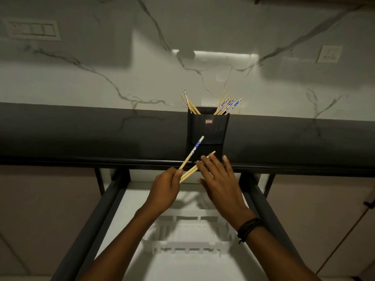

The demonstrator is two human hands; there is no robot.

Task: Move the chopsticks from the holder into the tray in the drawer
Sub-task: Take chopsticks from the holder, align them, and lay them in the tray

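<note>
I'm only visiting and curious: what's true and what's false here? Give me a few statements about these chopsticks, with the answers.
1. The left hand grips several chopsticks. True.
2. The black holder is empty. False: a bunch of chopsticks stands in it.
3. The drawer is closed. False: it is pulled out, with a white tray inside.
4. The right hand has its fingers stretched out. True.
</note>
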